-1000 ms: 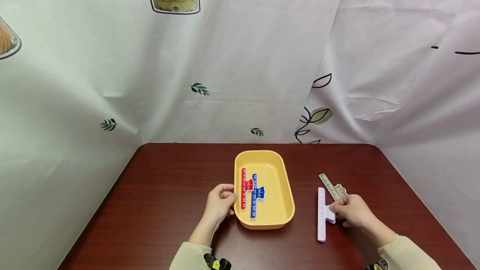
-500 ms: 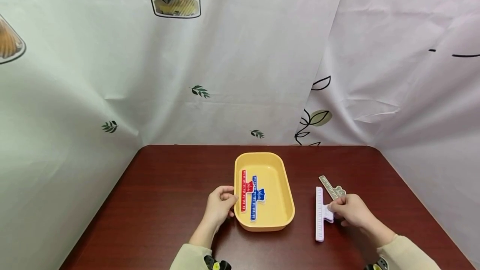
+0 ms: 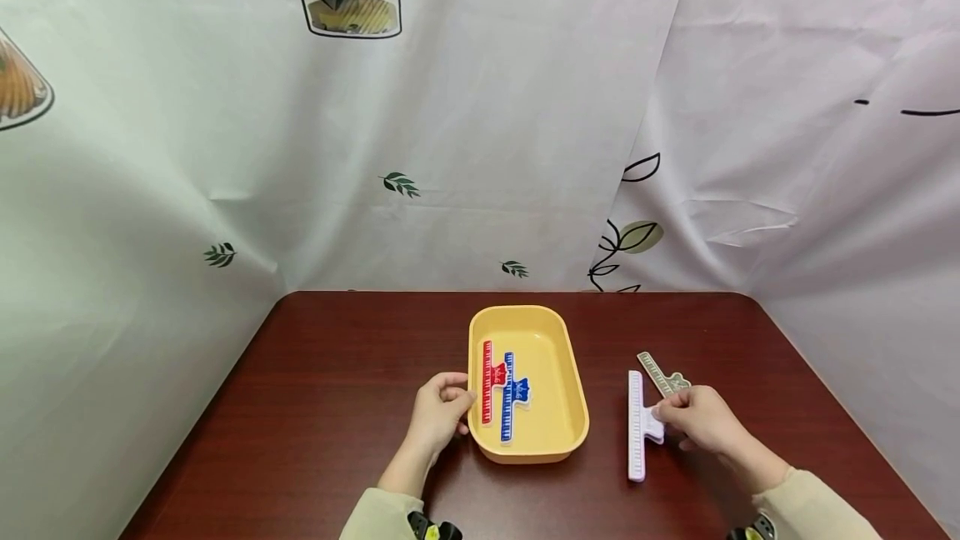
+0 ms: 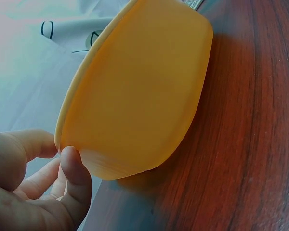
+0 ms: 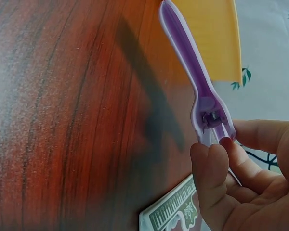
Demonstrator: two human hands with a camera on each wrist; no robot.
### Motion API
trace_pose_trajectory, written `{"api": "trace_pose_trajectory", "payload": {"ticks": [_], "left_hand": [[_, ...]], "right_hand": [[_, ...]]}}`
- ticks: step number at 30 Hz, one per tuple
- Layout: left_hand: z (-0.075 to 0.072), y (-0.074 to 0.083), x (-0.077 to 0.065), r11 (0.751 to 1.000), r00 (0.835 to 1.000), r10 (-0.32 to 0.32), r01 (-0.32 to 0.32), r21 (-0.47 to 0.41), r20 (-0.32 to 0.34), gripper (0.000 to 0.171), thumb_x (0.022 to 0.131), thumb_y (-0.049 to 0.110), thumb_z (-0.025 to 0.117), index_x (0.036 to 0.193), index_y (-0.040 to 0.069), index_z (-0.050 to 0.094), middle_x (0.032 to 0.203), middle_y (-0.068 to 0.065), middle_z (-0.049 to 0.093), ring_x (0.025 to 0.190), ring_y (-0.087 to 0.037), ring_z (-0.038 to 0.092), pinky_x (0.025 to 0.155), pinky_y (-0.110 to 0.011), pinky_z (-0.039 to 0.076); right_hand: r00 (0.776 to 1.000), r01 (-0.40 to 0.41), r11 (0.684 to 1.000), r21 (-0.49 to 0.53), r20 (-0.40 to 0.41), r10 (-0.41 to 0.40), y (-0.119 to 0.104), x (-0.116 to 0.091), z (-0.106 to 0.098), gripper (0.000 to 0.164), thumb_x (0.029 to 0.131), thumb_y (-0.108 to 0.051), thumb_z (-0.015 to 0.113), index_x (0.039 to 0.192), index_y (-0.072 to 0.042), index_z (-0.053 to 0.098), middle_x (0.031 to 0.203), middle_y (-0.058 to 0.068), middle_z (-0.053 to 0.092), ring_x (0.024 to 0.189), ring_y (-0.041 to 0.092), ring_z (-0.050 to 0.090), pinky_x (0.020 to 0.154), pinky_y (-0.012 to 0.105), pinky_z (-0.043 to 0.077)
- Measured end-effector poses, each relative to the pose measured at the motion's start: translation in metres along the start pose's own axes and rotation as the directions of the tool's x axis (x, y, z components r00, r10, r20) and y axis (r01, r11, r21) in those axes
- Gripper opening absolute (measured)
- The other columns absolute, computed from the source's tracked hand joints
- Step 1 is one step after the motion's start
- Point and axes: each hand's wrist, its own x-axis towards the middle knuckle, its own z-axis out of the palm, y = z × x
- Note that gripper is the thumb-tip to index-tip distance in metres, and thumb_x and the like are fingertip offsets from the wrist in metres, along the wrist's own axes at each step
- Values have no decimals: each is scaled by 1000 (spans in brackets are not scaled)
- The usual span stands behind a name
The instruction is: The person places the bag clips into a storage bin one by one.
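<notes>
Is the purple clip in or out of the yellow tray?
Out: the right hand pinches the purple clip beside the yellow tray, table showing between; inside lie only the red clip and blue clip.

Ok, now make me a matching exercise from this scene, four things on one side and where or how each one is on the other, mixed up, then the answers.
Things:
1. lilac clip
2. olive clip
3. yellow tray
4. blue clip

Places and states:
A. lying on the table
B. beside the red clip
C. pinched by the right hand
D. held at its rim by the left hand

Pairs: 1-C, 2-A, 3-D, 4-B
</notes>
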Motion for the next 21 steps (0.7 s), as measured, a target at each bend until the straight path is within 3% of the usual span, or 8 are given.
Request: {"api": "trace_pose_trajectory", "payload": {"ticks": [9,17,21], "left_hand": [[0,-2,2,1000,1000,-5,5,10,1,37,85,6,63,119,-7,53,79,-8,61,51,-11,51,42,-25,48],[1,2,0,1000,1000,2,-2,4,-1,37,85,5,63,118,-7,53,82,-15,63,50,-10,51,42,-24,48],[1,1,0,1000,1000,-3,3,6,-1,36,85,5,63,118,-8,53,80,-12,62,50,-10,51,42,-24,48]], "right_hand": [[1000,18,1000,11,-4,-18,-9,0,-3,18,82,-12,65,89,3,71,56,-5,40,50,10,46,44,28,51],[1000,29,1000,8,-2,-29,-15,0,-4,17,82,-13,64,89,1,71,54,-5,41,41,13,49,40,26,45],[1000,31,999,6,-3,-31,-18,-1,-4,17,82,-14,65,89,1,70,57,-2,45,42,14,50,40,27,46]]}}
